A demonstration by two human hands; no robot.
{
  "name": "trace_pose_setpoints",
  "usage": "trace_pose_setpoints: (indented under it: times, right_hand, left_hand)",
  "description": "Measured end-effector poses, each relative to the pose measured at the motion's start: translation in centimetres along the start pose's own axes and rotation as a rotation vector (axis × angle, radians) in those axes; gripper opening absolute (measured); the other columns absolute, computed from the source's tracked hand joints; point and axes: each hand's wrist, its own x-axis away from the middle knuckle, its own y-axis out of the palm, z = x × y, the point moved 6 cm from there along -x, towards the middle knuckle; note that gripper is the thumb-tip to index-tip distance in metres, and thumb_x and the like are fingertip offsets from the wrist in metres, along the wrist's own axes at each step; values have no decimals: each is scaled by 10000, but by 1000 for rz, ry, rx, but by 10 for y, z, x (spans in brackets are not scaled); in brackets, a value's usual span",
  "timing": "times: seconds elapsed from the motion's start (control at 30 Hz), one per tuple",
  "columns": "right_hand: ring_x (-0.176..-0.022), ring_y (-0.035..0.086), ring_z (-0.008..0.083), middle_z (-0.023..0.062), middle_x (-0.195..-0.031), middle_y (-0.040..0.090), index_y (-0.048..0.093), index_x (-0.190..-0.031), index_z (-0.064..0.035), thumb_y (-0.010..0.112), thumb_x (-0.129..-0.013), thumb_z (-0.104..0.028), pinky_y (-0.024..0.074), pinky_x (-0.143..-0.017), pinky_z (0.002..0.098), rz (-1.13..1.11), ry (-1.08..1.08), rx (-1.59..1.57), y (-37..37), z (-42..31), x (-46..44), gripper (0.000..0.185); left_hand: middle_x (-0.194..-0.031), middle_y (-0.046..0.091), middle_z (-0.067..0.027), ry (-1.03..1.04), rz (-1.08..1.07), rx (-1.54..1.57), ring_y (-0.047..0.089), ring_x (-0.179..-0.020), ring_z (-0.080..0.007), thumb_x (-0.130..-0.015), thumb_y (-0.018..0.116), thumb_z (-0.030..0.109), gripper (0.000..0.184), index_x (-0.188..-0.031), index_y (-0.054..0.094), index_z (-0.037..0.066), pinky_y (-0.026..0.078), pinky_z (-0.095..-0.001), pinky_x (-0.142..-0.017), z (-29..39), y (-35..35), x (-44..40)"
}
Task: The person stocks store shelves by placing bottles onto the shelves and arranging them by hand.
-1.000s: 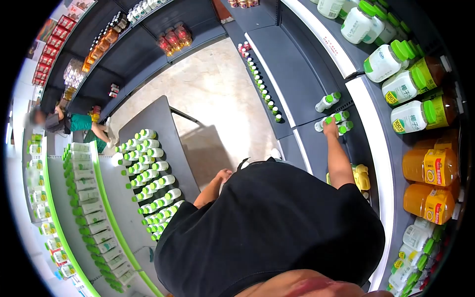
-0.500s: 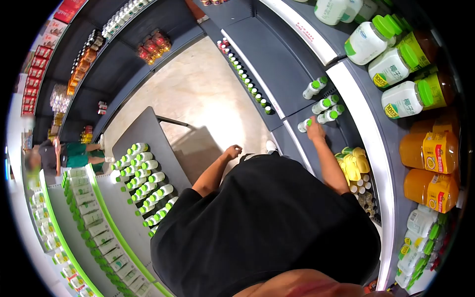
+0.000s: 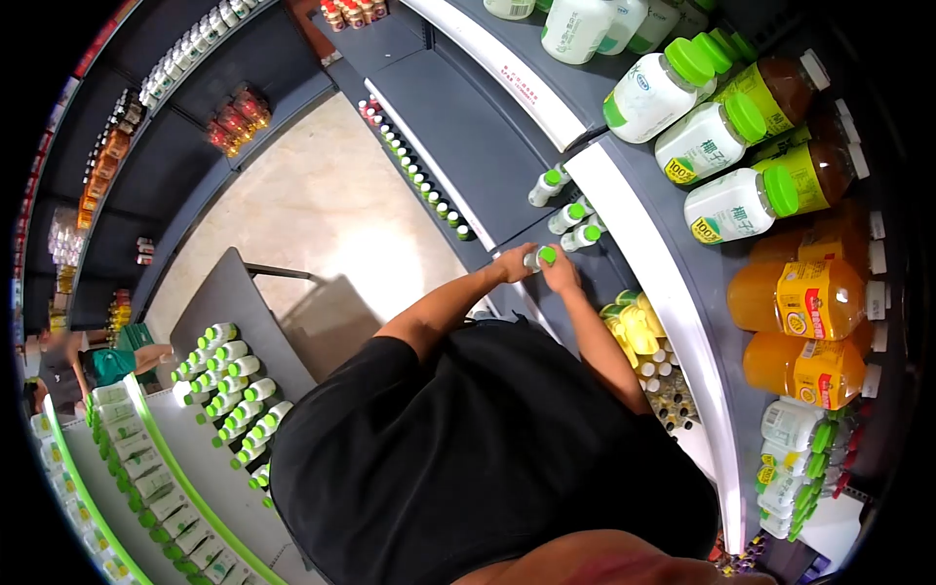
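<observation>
Both of my hands meet at one small white bottle with a green cap (image 3: pixel 542 256), over the edge of the lower grey shelf. My left hand (image 3: pixel 513 262) grips it from the left. On its right side, my right hand (image 3: pixel 561 272) has its fingers around the bottle near the cap. Just behind them, more green-capped bottles (image 3: pixel 582 237) stand on the shelf, and another pair (image 3: pixel 546 185) is farther back. Yellow packs (image 3: pixel 634 330) lie to the right of my right forearm.
A grey table (image 3: pixel 229 283) at the left bears rows of green-capped bottles (image 3: pixel 244 367). Large white bottles (image 3: pixel 715 141) and orange bottles (image 3: pixel 799 297) fill the upper right shelf. Another person (image 3: pixel 107 365) is at the far left. A row of small bottles (image 3: pixel 419 179) lines the low shelf.
My left hand has come from beside my body to the bottle. My right hand has drawn that bottle off the shelf group toward me. The view has turned, shifting the surroundings left.
</observation>
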Motion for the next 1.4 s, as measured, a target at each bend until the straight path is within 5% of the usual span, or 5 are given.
trace_pose_setpoints:
  times: [0.53, 0.7, 0.87, 1.2, 1.4]
  right_hand:
    - [-851, 628, 494, 238, -928, 680, 491, -1262, -136, 610, -927, -347, 486, -729, 557, -2, -364, 10, 9, -78, 56, 414]
    - [-676, 706, 200, 119, -858, 696, 515, -1210, -39, 653, -937, -292, 540, -612, 336, -155, -504, -155, 60, -146, 79, 398]
    - [-661, 689, 201, 123, -848, 689, 533, -1141, 9, 634, -949, -280, 535, -630, 336, -575, -568, -285, 143, -229, 115, 361]
    - [-652, 694, 186, 94, -729, 719, 665, -958, -28, 725, -778, -482, 549, -647, 330, -1438, -1232, 749, 356, -268, 264, 492]
    - [-621, 687, 235, 103, -670, 709, 737, -691, -47, 674, -743, -528, 549, -666, 350, -1789, -1424, 985, 348, -214, 318, 487]
  left_hand:
    - [-1129, 647, -155, -6, 173, -53, 591, -1080, -379, -661, 787, 237, 563, -1166, 566, 120, 481, -463, -924, -58, -25, 64]
    - [-1012, 684, -161, -90, 310, -1, 641, -979, -358, -612, 788, 241, 519, -1085, 630, 99, 512, -432, -864, -96, -94, 185]
    - [-987, 696, -152, -395, 387, 62, 652, -957, -345, -610, 795, 289, 525, -1079, 644, 107, 515, -424, -849, -126, -122, 338]
    - [-1045, 691, -167, -1045, 640, 284, 643, -1013, -354, -514, 862, 202, 572, -1038, 658, 97, 514, -446, -868, -180, 72, 551]
    - [-1015, 688, -199, -1157, 1026, 314, 648, -996, -368, -809, 659, 317, 326, -1034, 650, 81, 511, -435, -849, -146, 200, 530]
